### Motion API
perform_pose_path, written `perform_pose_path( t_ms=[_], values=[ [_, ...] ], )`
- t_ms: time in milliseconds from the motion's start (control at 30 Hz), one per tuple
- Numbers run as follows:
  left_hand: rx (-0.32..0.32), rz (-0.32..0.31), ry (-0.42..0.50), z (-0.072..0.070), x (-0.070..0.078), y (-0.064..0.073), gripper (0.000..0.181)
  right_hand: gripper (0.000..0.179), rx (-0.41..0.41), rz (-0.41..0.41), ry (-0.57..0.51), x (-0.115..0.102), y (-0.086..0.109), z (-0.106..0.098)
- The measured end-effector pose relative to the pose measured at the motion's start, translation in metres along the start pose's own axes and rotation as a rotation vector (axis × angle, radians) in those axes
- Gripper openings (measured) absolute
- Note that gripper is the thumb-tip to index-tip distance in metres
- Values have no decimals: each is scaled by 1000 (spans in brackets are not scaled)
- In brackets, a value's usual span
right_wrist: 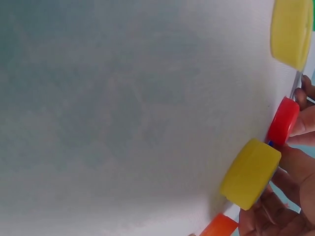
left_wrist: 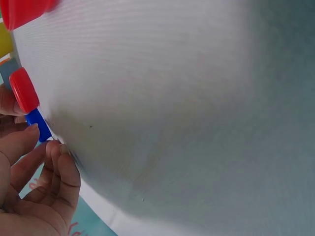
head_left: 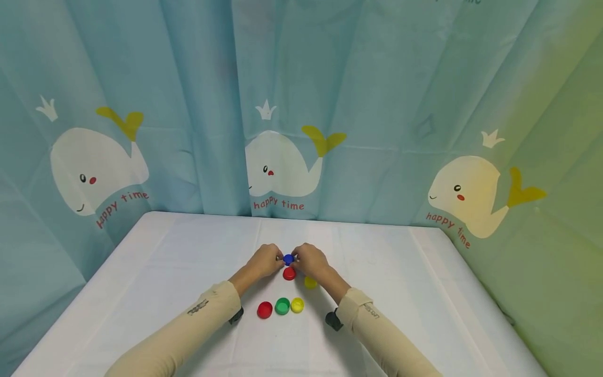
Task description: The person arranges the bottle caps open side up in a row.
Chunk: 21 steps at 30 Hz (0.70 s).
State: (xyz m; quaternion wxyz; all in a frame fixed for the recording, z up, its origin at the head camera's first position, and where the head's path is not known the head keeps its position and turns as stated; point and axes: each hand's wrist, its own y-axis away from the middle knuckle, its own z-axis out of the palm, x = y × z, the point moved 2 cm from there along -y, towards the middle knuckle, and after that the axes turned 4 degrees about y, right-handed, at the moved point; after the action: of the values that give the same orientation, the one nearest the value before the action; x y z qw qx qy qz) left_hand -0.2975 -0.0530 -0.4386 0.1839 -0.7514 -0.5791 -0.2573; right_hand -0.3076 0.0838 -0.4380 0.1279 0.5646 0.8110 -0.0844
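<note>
At the far middle of the white table, a small round blue cap (head_left: pixel 288 259) sits between both hands. My left hand (head_left: pixel 265 261) pinches its left side; in the left wrist view the thumb lies over the blue cap (left_wrist: pixel 39 126) and the fingertips are at its lower end. From the other side my right hand (head_left: pixel 311 261) grips it, fingers curled. A red cap (head_left: pixel 289 274) lies directly in front of the blue one. Beside the right wrist is a yellow cap (head_left: pixel 310 283), partly covered. In the right wrist view the red cap (right_wrist: pixel 284 120) hides most of the blue one.
Nearer the front, a red cap (head_left: pixel 265 310), a green cap (head_left: pixel 282 306) and a yellow cap (head_left: pixel 297 305) form a row, hollow sides up. An orange piece (right_wrist: pixel 220 225) shows by the right hand. Behind the table (head_left: pixel 400 293) hangs a whale-print curtain (head_left: pixel 377 104).
</note>
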Motion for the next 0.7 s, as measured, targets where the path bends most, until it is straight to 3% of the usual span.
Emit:
perform_pose_path(
  t_ms=[367,700],
  values=[
    [-7,4,13,-2,-2,-1,18,25,18,7,22,-4,-1,0],
    [-77,31,-22,-5,-5,-1,24,28,44,-18,51,-2,-1,2]
  ],
)
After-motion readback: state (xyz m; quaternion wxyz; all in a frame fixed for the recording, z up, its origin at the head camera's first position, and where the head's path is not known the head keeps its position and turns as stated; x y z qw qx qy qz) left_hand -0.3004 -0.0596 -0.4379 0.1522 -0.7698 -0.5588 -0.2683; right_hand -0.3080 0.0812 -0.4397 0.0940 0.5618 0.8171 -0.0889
